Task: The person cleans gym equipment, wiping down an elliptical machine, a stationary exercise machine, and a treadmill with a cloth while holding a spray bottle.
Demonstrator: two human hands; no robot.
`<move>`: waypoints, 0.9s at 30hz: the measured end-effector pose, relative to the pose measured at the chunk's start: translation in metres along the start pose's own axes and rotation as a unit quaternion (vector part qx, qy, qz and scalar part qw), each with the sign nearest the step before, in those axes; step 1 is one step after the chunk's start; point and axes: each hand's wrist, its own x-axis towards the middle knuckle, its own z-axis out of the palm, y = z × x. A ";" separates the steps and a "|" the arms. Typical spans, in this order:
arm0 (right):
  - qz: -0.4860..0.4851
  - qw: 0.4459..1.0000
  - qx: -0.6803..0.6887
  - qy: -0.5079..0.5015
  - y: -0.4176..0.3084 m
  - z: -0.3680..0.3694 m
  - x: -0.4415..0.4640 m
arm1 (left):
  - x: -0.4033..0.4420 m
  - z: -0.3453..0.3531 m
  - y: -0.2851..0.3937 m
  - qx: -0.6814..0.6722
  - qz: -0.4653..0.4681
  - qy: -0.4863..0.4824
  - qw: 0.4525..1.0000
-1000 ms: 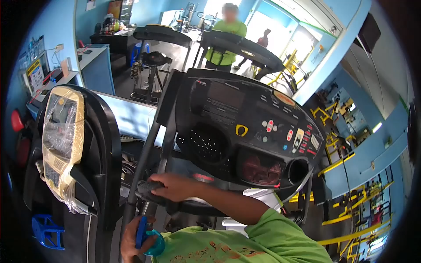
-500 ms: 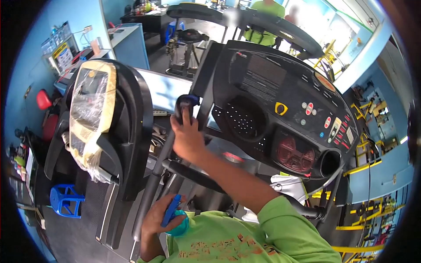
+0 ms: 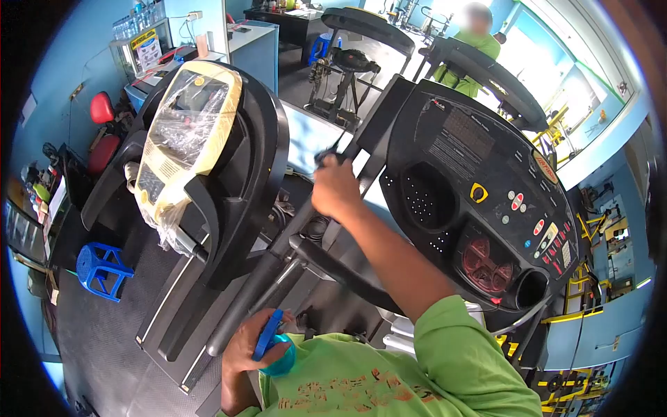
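Observation:
My right hand [image 3: 338,186] is closed on a dark cloth [image 3: 329,157], pressed against the upright beside the treadmill console [image 3: 479,187]. The fingers are partly hidden behind the back of the hand. Low in the view, close to my green shirt, my left hand [image 3: 244,345] grips a spray bottle [image 3: 279,357] with a blue trigger head and a turquoise body. A black handrail [image 3: 340,271] runs below my right forearm.
A second machine with a plastic-wrapped cream console [image 3: 187,125] stands to the left. Beyond it are a blue stool [image 3: 103,271] and a red chair [image 3: 103,108]. Another person in green [image 3: 476,45] is behind the far treadmill. Yellow gym frames line the right.
My right hand has moved from the handrail up along the upright with the cloth. The view has shifted left, so the consoles sit further right. My left hand still holds the bottle.

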 end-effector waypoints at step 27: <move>0.041 0.995 0.085 0.020 0.056 0.021 -0.269 | 0.003 0.001 0.006 0.037 -0.010 -0.039 0.999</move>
